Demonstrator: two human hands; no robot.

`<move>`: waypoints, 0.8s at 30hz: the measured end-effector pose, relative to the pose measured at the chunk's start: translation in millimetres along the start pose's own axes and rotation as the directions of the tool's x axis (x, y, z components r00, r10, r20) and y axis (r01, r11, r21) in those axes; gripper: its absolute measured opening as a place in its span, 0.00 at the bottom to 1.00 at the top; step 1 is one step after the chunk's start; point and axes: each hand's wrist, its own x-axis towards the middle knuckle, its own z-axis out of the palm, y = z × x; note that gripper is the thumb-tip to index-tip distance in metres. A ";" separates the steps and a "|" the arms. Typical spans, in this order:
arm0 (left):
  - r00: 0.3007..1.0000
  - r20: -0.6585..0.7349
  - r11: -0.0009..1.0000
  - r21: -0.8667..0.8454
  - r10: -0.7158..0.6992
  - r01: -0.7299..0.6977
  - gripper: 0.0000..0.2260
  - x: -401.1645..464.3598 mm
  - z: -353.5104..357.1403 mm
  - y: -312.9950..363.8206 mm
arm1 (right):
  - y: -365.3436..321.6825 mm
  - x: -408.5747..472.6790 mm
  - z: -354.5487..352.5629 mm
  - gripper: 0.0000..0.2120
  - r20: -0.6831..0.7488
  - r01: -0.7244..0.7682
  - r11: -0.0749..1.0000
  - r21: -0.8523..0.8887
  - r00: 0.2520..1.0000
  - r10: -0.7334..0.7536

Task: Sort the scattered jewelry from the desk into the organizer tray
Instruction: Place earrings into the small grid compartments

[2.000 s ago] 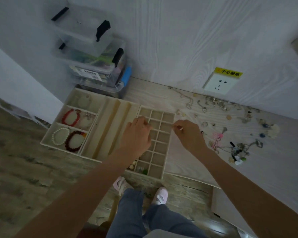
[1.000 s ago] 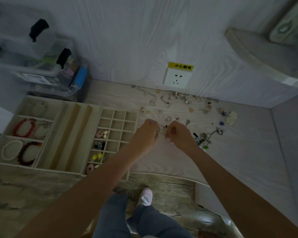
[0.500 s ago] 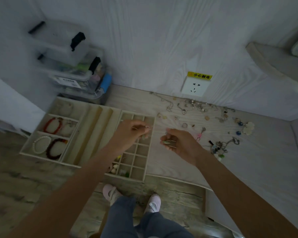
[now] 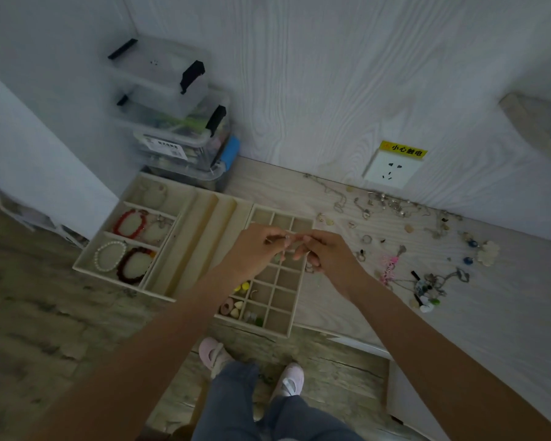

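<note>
Head view looks down on both hands meeting over the grid tray (image 4: 269, 319). Left hand (image 4: 255, 254) and right hand (image 4: 326, 257) each have fingers curled, pinching between them a small thin piece (image 4: 285, 241); something pale dangles from it, too small to name. It looks like an earring or a fine chain, but I cannot tell which. The piece hangs above the upper cells of the tray, not yet dropped in.

Progress, as judged from the layout: partly done, more left than finished.
- Grid tray: only the near-left cells hold anything: yellow beads (image 4: 244, 286), a pinkish ring (image 4: 227, 307), a few small bits. Most cells show bare.
- Bracelet tray (image 4: 86, 259), just left, touching a tray of long slots (image 4: 204, 224): red bracelet (image 4: 129, 221), pearl bracelet (image 4: 109, 256), dark red bracelet (image 4: 132, 265) already seated. The long slots look unused.
- Desk (image 4: 347, 303), right of the trays: scattered jewelry (image 4: 395, 205) remains along the wall under the socket (image 4: 392, 168), plus a pink piece (image 4: 390, 264), blue beads (image 4: 473, 244) and a tangled cluster (image 4: 430, 286) nearer the edge.

Clear bins (image 4: 172, 122) stacked behind the trays, untouched.

Likely step: untangling or checking the pinched piece before picking a cell. Chains by the wall look knotted; expect slow going there.
</note>
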 end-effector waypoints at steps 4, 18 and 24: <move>1.000 -0.028 1.000 0.011 -0.002 0.002 0.04 -0.2 -0.1 -2.4 | -3.6 1.8 -3.6 0.15 0.030 -0.051 0.998 0.046 0.998 0.050; 1.000 -0.016 0.993 -0.114 -0.016 0.014 0.07 -3.0 -2.2 6.8 | -3.0 3.5 -7.6 0.10 0.089 0.014 0.998 -0.061 0.996 -0.008; 0.995 -0.004 0.976 -0.197 -0.095 0.093 0.09 -5.5 -6.3 0.6 | -4.1 6.9 -4.7 0.04 0.095 0.007 0.992 -0.126 0.995 0.005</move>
